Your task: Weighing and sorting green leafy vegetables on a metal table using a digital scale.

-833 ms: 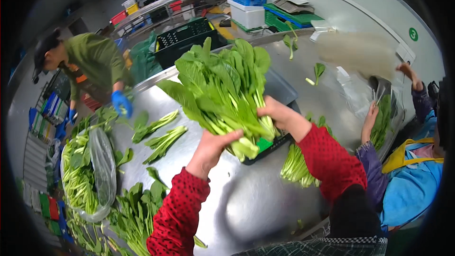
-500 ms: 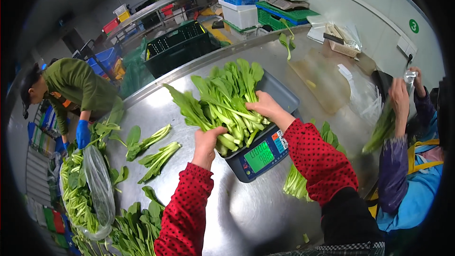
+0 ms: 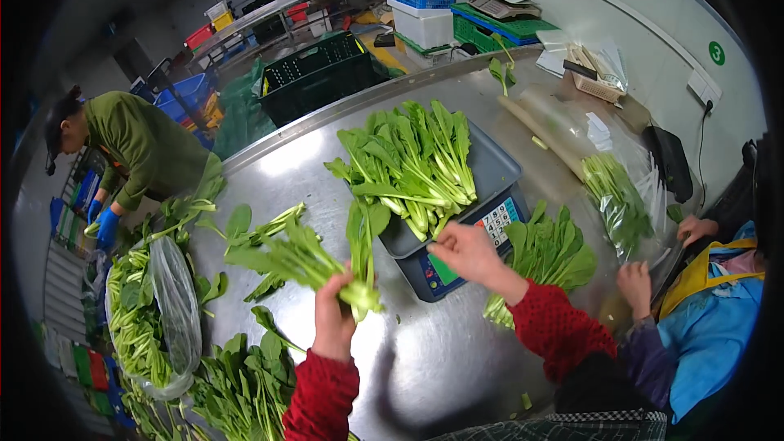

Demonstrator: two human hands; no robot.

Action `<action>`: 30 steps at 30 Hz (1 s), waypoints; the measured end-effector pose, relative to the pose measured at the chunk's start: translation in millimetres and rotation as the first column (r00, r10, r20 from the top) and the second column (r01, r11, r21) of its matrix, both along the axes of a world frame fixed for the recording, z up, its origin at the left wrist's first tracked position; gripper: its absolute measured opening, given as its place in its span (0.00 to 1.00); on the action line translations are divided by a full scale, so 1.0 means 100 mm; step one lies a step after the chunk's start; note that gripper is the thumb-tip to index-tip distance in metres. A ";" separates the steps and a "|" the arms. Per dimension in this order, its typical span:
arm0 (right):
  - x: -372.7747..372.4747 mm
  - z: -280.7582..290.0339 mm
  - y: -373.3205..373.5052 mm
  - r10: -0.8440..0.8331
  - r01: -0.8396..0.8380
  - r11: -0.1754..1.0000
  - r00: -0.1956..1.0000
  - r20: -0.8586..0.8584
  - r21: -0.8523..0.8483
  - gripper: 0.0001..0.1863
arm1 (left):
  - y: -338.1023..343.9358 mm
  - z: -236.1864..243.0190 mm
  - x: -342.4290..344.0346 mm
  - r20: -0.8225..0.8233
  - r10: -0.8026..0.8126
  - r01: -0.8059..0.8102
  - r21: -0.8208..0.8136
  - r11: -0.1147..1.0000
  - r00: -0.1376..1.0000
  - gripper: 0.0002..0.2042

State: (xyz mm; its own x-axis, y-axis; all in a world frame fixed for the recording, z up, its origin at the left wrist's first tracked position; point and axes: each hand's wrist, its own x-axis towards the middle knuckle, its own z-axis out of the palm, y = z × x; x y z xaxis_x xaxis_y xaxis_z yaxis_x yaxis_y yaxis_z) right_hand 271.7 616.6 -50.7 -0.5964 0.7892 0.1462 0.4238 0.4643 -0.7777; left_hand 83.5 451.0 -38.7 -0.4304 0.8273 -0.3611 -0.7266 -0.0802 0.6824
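Observation:
My left hand (image 3: 333, 322) is closed round the stems of a small bunch of choy sum (image 3: 298, 260), left of the scale, its leaves smeared by motion. More stalks of choy sum (image 3: 412, 159) lie heaped in the grey tray of the digital scale (image 3: 500, 170). Over the scale's front panel, my right hand (image 3: 474, 257) has its fingers pinched close to the stem ends of the heap; whatever is between them is too small to make out. The hand partly covers the green display. Right of the scale lies another bunch of choy sum (image 3: 551, 253).
Loose greens (image 3: 245, 380) and a clear bag of stems (image 3: 175, 318) are at left, near a person in green (image 3: 155, 143) with blue gloves. At right, another person's hands (image 3: 635, 286) are by bagged greens (image 3: 612, 196). A dark crate (image 3: 314, 73) stands beyond the table.
My left hand has left the heap and moved down-left with a small bunch. My right hand has come down from the heap to the scale's panel. The co-worker's bagged greens now lie on the table.

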 end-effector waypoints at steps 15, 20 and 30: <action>0.29 -0.36 -0.67 0.120 -0.125 0.940 0.992 -0.034 -0.317 0.14 | -1.91 -0.29 0.72 -0.607 -0.794 -0.363 -0.748 0.556 0.036 0.28; 0.40 -0.54 -0.97 0.267 -0.206 0.885 0.959 0.094 -0.416 0.15 | -1.29 -0.13 0.60 -0.839 -0.538 -0.346 -0.483 0.805 -0.079 0.18; -0.05 0.08 -0.03 -0.222 0.215 0.972 0.973 0.067 0.096 0.18 | 0.56 -0.16 0.08 -0.965 -0.239 -0.280 -0.201 0.939 -0.106 0.12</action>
